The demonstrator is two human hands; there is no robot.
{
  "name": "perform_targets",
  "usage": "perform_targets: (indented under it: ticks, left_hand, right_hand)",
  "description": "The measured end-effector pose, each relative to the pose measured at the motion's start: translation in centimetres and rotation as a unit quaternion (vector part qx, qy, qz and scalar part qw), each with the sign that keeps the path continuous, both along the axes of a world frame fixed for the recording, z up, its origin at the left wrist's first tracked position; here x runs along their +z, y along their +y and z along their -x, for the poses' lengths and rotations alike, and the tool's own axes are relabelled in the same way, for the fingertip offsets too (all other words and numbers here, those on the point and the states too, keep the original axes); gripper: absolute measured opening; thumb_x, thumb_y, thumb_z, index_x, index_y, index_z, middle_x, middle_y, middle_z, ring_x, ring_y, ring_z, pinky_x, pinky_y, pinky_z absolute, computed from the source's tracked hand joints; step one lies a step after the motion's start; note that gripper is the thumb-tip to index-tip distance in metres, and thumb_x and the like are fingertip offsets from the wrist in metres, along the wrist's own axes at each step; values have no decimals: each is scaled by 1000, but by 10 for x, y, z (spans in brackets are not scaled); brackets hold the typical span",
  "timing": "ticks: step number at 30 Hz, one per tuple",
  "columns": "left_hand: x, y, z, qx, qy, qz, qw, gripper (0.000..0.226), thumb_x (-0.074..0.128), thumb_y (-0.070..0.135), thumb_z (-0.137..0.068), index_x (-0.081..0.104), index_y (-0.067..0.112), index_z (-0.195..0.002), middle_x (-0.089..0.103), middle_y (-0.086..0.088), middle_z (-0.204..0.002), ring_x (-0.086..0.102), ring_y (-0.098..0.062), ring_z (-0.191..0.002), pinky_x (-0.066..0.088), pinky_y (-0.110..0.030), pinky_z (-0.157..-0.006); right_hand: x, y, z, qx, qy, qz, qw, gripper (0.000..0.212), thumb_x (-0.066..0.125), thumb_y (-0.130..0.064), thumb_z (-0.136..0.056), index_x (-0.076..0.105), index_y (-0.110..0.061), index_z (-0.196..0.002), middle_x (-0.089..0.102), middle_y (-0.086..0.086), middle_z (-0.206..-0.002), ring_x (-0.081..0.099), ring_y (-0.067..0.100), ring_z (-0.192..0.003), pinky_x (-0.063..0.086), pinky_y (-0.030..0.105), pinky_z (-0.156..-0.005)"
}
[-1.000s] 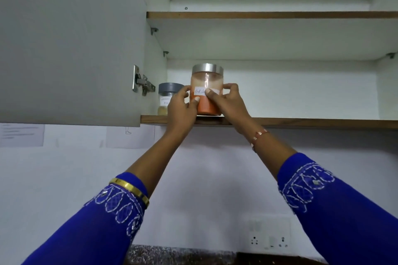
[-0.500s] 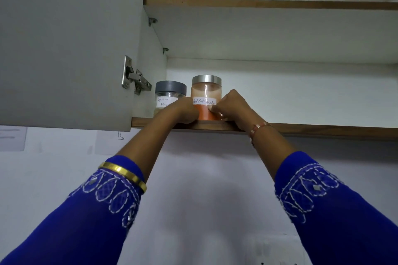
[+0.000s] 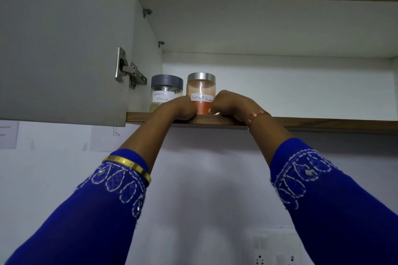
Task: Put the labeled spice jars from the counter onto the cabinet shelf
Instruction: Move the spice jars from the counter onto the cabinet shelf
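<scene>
Red chilli powder jar (image 3: pixel 201 94), upright on cabinet shelf (image 3: pixel 323 124), frame centre.
Left hand (image 3: pixel 178 108) and right hand (image 3: pixel 228 104) flank its base, curled fingers (image 3: pixel 212 111) touching; garam masala jar (image 3: pixel 165 92) just left.

Grey-lidded jar (image 3: pixel 165 94) label: "Garam Masala"; steel-lidded jar (image 3: pixel 201 92): "Red chilli Powder" (handwritten).

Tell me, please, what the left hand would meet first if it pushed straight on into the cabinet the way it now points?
Probably the garam masala jar. The left hand rests at the shelf edge, beside the red chilli powder jar, and partly overlaps the masala jar in view; depth between them is unclear.
</scene>
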State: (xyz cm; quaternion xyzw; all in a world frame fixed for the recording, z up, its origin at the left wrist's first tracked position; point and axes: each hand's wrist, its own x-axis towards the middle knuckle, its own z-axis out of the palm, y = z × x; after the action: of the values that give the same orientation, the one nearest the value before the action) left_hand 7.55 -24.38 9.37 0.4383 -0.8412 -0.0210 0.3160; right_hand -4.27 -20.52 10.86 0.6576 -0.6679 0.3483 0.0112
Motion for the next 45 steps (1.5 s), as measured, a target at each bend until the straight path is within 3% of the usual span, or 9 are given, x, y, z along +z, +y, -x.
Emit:
perform_targets:
  ticks: [4,7,12,15,20,24,28,40,45]
  left_hand:
    - [2,-3,-2,2,-13,-18,1000,36,36,5,-91,46,5,-126,54,-17,-113,46,-23,-94,35,-31,-83]
    - [0,-5,0,19,-3,3,1000,33,36,6,-91,49,4,-121,55,-19,-123,50,-26,-99,38,-34,-89]
    - [-9,-8,-1,70,31,63,995,28,36,14,-91,54,7,-110,59,-15,-116,54,-29,-101,42,-39,-87]
    - [-24,1,0,119,84,162,976,25,37,16,-89,57,8,-101,63,-15,-103,53,-27,-84,37,-34,-73]
    - [-55,16,1,212,104,311,921,37,31,19,-95,61,-1,-92,64,-21,-96,59,-34,-90,38,-44,-91]
    - [-81,31,-8,135,127,257,948,36,33,20,-94,50,3,-122,51,-19,-129,39,-34,-127,15,-49,-115]
    - [-124,69,-12,3,229,199,953,43,29,17,-98,34,5,-139,28,-14,-151,17,-29,-143,12,-45,-118]
    - [-304,201,17,-146,238,17,960,37,30,19,-100,44,12,-133,28,-10,-152,14,-23,-145,4,-31,-116]
    - [-388,239,33,-193,237,-110,946,36,34,17,-98,46,9,-132,32,-11,-150,17,-22,-144,9,-37,-118]
  right_hand:
    - [-2,1,-9,-3,45,-25,999,15,44,-8,-91,49,-10,-77,48,10,-98,47,19,-73,34,23,-58]
    - [-4,0,-12,-7,62,-15,998,8,41,-10,-93,50,-9,-93,46,9,-99,46,21,-82,31,23,-55]
    - [-7,-2,-11,-14,44,17,999,29,42,-7,-91,38,-12,-63,48,13,-95,47,23,-75,28,20,-50]
    - [-16,-2,-14,-52,57,67,995,17,46,-16,-91,58,-3,-89,59,20,-105,56,31,-95,38,24,-66]
    - [-53,10,-19,-187,241,188,934,29,38,-14,-95,55,-3,-115,62,16,-113,58,33,-103,42,36,-82]
    - [-76,31,-12,-170,229,175,942,54,30,-32,-100,27,1,-142,34,24,-146,29,36,-137,19,46,-113]
    - [-127,69,3,-75,200,174,961,59,33,-29,-100,11,-4,-149,5,15,-158,1,28,-147,1,44,-118]
    - [-333,223,23,-54,-74,109,990,59,43,-26,-98,17,-10,-148,14,8,-158,7,20,-147,9,34,-119]
    - [-425,272,31,-113,-185,23,976,61,49,-28,-95,23,-14,-147,21,6,-156,12,20,-146,16,35,-117]
